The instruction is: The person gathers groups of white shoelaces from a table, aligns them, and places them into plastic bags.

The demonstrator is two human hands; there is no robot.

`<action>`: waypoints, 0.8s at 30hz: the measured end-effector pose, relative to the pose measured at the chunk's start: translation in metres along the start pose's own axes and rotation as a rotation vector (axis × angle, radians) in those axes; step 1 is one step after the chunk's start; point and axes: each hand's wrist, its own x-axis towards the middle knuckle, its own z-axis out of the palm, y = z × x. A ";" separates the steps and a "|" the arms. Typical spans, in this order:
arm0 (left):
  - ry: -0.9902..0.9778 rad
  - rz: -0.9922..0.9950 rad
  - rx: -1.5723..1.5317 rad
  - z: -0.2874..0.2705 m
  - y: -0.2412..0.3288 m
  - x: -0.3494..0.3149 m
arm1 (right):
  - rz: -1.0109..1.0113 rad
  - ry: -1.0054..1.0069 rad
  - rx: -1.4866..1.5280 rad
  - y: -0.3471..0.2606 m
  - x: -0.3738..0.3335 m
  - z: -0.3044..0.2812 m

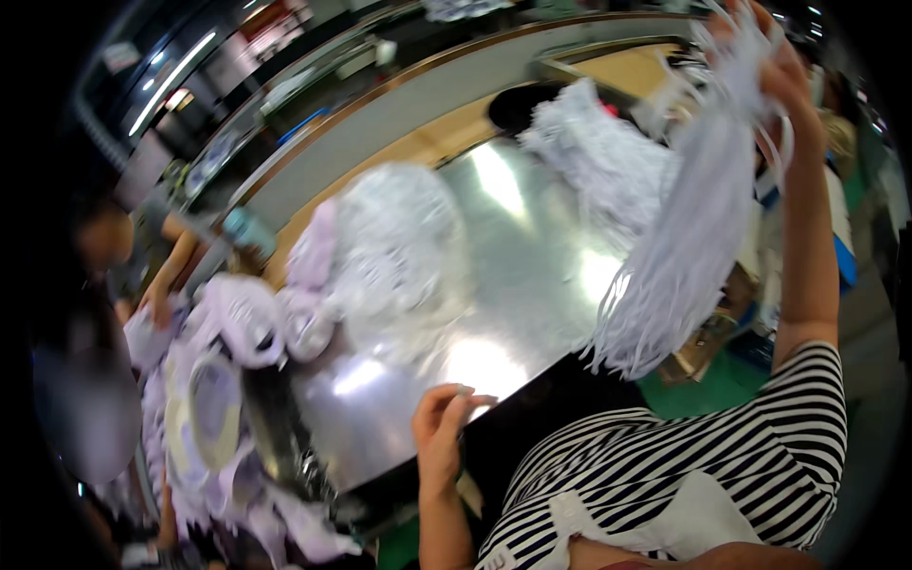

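My right hand point(785, 71) is raised at the upper right and closed round the top of a long bundle of white shoelaces point(679, 228). The laces hang down at a slant past the table's right edge, their loose ends fanned out. By the front edge of the shiny metal table point(541, 275), my left hand point(443, 423) has its fingers curled, with thumb and forefinger together. Whether anything small is in that pinch is too blurred to tell. Behind the hanging bundle lies a heap of more white laces point(598, 157).
A clear plastic bag of white pieces point(394, 247) lies mid-table. White and pale lilac shoes point(242, 318) are piled at the left, where another person's arm point(176, 266) reaches in. A light barrier point(399, 109) runs behind the table. A dark round object point(518, 106) sits near the laces.
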 end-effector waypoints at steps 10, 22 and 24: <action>0.062 -0.083 0.023 0.006 -0.030 0.022 | -0.110 -0.187 -0.662 0.150 0.142 -0.040; 0.666 0.520 1.228 -0.049 0.003 0.104 | -0.083 -0.346 -1.247 0.339 -0.002 0.001; 0.809 0.566 1.367 -0.071 -0.003 0.126 | -0.209 -0.291 -0.993 0.282 0.011 0.066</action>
